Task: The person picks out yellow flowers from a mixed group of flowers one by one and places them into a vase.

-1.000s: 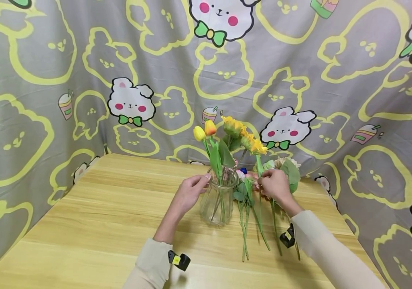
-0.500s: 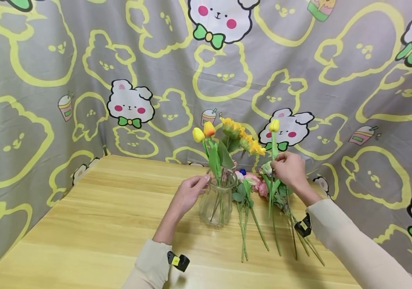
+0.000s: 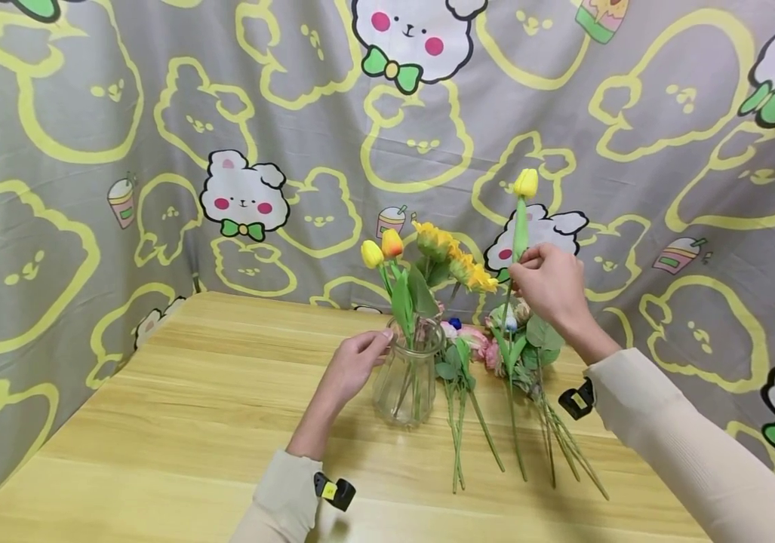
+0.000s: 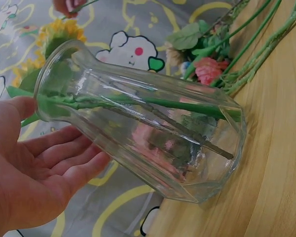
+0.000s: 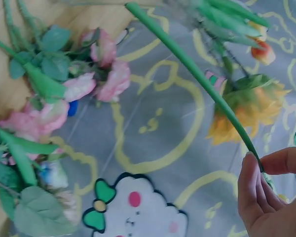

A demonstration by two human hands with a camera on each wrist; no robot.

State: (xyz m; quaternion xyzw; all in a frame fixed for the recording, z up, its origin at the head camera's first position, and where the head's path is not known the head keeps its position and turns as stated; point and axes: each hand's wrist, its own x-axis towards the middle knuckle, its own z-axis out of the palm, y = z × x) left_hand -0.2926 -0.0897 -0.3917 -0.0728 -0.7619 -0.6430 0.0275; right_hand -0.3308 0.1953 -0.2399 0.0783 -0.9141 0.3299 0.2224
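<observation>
My right hand point(image 3: 550, 286) pinches the green stem of a yellow tulip point(image 3: 526, 183), which it holds upright above the flowers on the table. In the right wrist view thumb and fingers meet on that stem point(image 5: 187, 60). A ribbed clear glass vase point(image 3: 404, 392) stands on the table. My left hand point(image 3: 355, 366) rests at its neck; in the left wrist view its fingers point(image 4: 64, 148) lie fairly straight along the glass. In the vase are a yellow tulip point(image 3: 371, 253), an orange tulip point(image 3: 392, 243) and yellow sunflowers point(image 3: 472, 271).
Right of the vase lie several artificial flowers, with pink blooms point(image 3: 475, 339), leaves point(image 3: 543, 335) and long green stems point(image 3: 485, 430) pointing toward me. The wooden table point(image 3: 224, 422) ends at a grey curtain point(image 3: 319, 113) with cartoon prints.
My right hand has drawn the yellow tulip out of the lying flowers, moving up and slightly right. My left hand has stayed at the vase.
</observation>
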